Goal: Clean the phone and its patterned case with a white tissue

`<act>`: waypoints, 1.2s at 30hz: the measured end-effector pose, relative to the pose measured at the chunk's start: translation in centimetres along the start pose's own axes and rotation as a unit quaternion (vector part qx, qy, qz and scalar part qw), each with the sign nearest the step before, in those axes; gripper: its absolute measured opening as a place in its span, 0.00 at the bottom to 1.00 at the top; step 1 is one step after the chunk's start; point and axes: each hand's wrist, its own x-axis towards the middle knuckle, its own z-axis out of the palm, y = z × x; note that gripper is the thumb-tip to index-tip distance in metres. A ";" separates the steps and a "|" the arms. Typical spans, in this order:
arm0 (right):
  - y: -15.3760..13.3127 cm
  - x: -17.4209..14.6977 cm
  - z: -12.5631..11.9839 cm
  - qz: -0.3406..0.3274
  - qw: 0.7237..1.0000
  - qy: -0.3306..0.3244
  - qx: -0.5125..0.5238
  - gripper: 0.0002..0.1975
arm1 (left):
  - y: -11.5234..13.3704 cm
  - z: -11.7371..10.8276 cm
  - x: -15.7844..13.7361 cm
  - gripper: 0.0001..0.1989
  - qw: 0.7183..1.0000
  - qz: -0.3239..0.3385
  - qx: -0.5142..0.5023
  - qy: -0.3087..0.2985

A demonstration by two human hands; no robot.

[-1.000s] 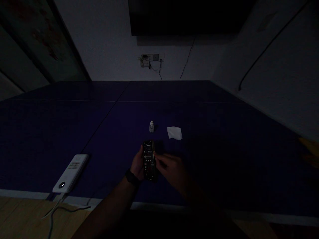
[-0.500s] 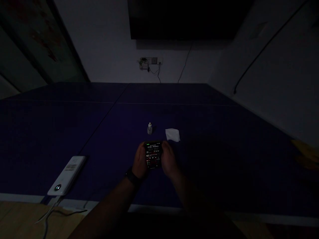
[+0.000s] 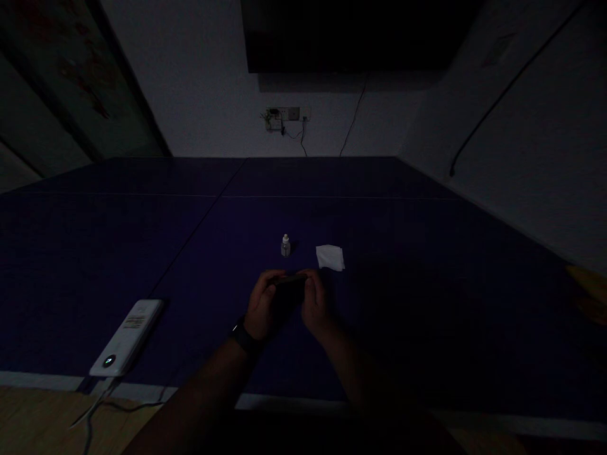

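Between my two hands a smartphone (image 3: 290, 279) is held by its sides, tipped so that mostly its thin dark edge faces me. My left hand (image 3: 262, 304), with a dark watch (image 3: 243, 335) at the wrist, grips one end, the thumb toward me. On the other end my right hand (image 3: 315, 303) is closed in the same way. Just beyond the phone a small bottle with a white cap (image 3: 285, 246) stands upright on the dark blue table (image 3: 208, 253). A folded white tissue (image 3: 330, 257) lies to the right of the bottle. The phone's screen is hidden.
A white power bank (image 3: 128, 336) with a lit display and plugged-in cables (image 3: 92, 407) lies at the table's front left. Wall sockets (image 3: 288, 115) and a dark television (image 3: 360, 38) are on the far wall. Something yellow (image 3: 588, 283) sits at the right edge. The room is dim.
The phone has tilted from showing its lit screen to nearly edge-on, and the screen's glow is gone from view. My hands have turned with it and spread slightly.
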 end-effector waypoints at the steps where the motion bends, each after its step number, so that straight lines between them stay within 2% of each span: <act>1: -0.1 -0.1 -0.1 -0.004 1.000 -0.010 -0.002 0.15 | 0.7 -0.1 0.3 0.14 1.000 0.008 0.013 -0.007; 3: -0.3 -0.4 -0.2 -0.012 0.999 -0.031 -0.002 0.15 | 2.1 -0.2 1.0 0.10 0.998 0.028 0.049 -0.022; 4: -0.4 -0.5 -0.2 -0.016 0.999 -0.043 -0.003 0.15 | 2.9 -0.3 1.3 0.10 0.991 0.047 0.109 -0.066; 6: -0.5 -0.6 -0.3 -0.027 0.997 -0.071 -0.009 0.16 | 4.0 -0.2 1.8 0.09 0.963 0.073 0.216 -0.140; 8: -0.6 -0.8 -0.3 -0.039 0.994 -0.101 -0.023 0.17 | 4.6 -0.2 2.0 0.08 0.939 0.091 0.284 -0.173; 14: -0.9 -1.2 -0.4 -0.055 0.989 -0.124 -0.053 0.20 | 4.2 -0.8 1.1 0.07 0.919 0.101 0.335 -0.180; 20: -2.0 -1.0 -1.1 -0.113 0.972 -0.200 -0.050 0.19 | 4.6 -1.7 1.0 0.04 0.917 0.097 0.322 -0.213; 22: -1.9 -1.0 -1.1 -0.131 0.969 -0.204 -0.058 0.17 | 4.7 -1.9 1.0 0.05 0.904 0.112 0.348 -0.224; 25: -1.6 -1.2 -0.8 -0.167 0.966 -0.184 -0.071 0.17 | 4.4 -1.9 0.7 0.08 0.862 0.161 0.419 -0.236; 28: -1.6 -1.5 -0.5 -0.196 0.961 -0.179 -0.076 0.17 | 3.9 -1.7 0.2 0.08 0.831 0.221 0.465 -0.210; 31: -1.9 -1.7 -0.4 -0.190 0.962 -0.183 -0.074 0.15 | 3.5 -1.6 -0.2 0.08 0.818 0.264 0.475 -0.187; 36: -2.1 -2.1 -0.2 -0.177 0.966 -0.181 -0.059 0.13 | 3.4 -1.8 -0.3 0.09 0.807 0.293 0.474 -0.197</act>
